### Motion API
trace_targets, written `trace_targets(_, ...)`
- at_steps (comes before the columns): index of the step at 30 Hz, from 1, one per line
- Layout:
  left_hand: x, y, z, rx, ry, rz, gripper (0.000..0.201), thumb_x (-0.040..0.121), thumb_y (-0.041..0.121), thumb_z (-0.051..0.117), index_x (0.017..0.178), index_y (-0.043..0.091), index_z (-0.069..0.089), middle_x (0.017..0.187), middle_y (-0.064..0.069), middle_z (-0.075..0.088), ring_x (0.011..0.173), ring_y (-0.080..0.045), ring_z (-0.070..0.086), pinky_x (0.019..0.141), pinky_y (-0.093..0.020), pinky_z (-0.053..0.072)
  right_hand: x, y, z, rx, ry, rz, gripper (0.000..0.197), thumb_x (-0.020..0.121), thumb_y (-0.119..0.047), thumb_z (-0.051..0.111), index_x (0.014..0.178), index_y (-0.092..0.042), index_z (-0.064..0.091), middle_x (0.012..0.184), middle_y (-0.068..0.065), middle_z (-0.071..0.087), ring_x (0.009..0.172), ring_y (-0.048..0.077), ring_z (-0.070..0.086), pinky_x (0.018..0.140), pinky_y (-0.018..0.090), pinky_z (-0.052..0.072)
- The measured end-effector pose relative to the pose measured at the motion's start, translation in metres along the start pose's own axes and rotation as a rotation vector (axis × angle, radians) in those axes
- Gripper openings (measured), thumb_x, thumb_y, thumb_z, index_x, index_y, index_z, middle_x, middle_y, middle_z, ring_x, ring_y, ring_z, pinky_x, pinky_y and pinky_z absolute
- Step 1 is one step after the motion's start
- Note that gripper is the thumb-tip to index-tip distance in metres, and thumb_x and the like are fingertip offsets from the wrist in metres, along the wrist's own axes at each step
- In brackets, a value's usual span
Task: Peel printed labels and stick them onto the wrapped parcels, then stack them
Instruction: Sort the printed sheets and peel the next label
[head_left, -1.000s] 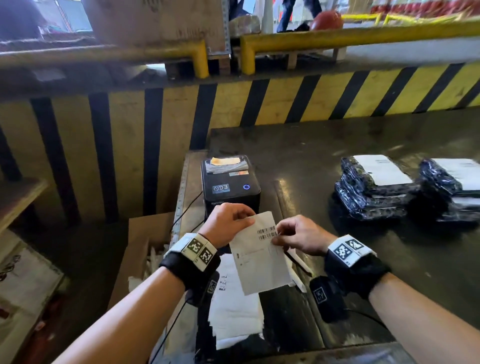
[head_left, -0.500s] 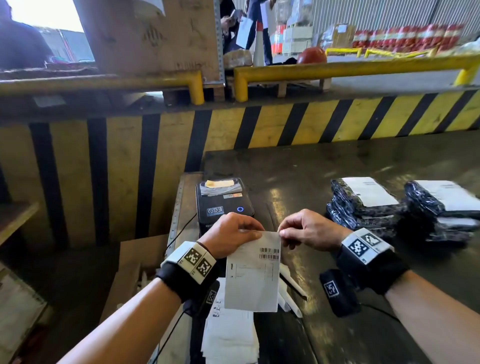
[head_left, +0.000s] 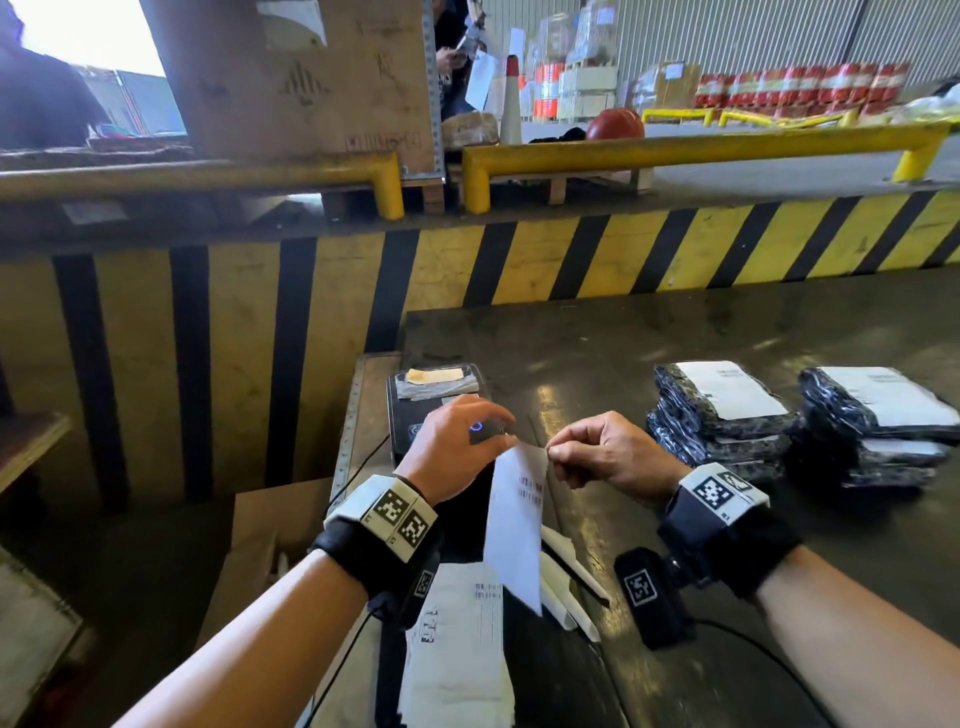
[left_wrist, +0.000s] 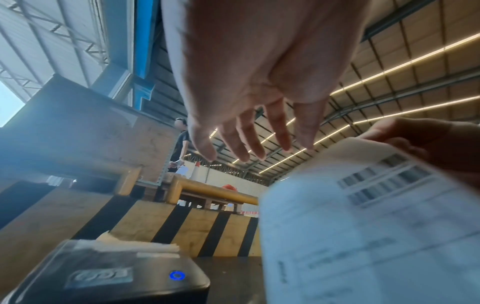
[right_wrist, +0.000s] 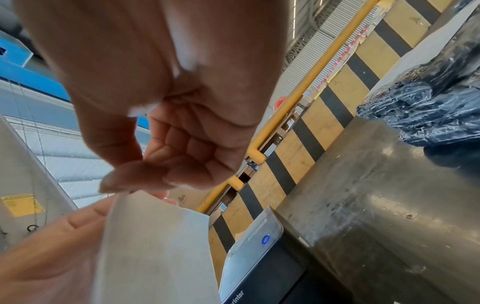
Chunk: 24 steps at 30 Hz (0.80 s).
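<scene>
One white barcoded label (head_left: 514, 525) hangs, top corner pinched.

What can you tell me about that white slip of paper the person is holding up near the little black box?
The label is a long white paper slip printed with barcodes and small blurred text near its top. It hangs upright in the air, turned partly edge-on, above the table edge. The right hand pinches its top corner between thumb and fingertip; the left hand is beside it with straight fingers, not gripping. Its back looks plain.

Bare forearms, 2 black wrist straps (head_left: 379, 558) with white square-code tags, thin black cables
</scene>
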<state>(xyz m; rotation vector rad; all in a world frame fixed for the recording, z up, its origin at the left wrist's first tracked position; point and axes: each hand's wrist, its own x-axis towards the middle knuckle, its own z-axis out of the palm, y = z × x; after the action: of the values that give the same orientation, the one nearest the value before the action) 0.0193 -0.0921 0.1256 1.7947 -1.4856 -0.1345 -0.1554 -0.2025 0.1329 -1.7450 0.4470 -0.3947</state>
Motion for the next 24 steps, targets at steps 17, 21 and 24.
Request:
trace_targets(17, -0.006, 0.025, 0.012, -0.701, -0.169, -0.399, 0.015, 0.091, 0.018, 0.061, 0.098, 0.006, 0.058, 0.082, -0.015, 0.067, 0.072, -0.024, 0.063, 0.065, -0.028, 0.052, 0.009, 0.005, 0.025, 0.034, 0.149, -0.056, 0.019, 0.086, 0.006, 0.056, 0.076, -0.006, 0.067, 0.062, 0.009, 0.061, 0.049, 0.010, 0.053, 0.053, 0.023, 0.043)
trace_targets(21, -0.011, 0.025, 0.014, -0.667, -0.168, -0.403, 0.014, 0.092, 0.013, 0.059, 0.102, 0.003, 0.058, 0.083, -0.013, 0.068, 0.069, -0.020, 0.065, 0.064, -0.027, 0.050, 0.004, 0.010, 0.025, 0.039, 0.148, -0.026, 0.021, 0.087, 0.003, 0.057, 0.072, -0.009, 0.066, 0.061, 0.006, 0.060, 0.049, 0.007, 0.053, 0.053, 0.020, 0.044)
trace_targets(24, -0.013, 0.027, 0.017, -0.641, -0.174, -0.391, 0.023, 0.092, 0.017, 0.061, 0.105, -0.001, 0.059, 0.086, -0.015, 0.068, 0.070, -0.021, 0.065, 0.062, -0.024, 0.050, 0.002, 0.012, 0.025, 0.014, 0.149, -0.009, 0.020, 0.088, 0.001, 0.056, 0.073, -0.007, 0.065, 0.062, 0.006, 0.060, 0.049, 0.006, 0.054, 0.051, 0.016, 0.046)
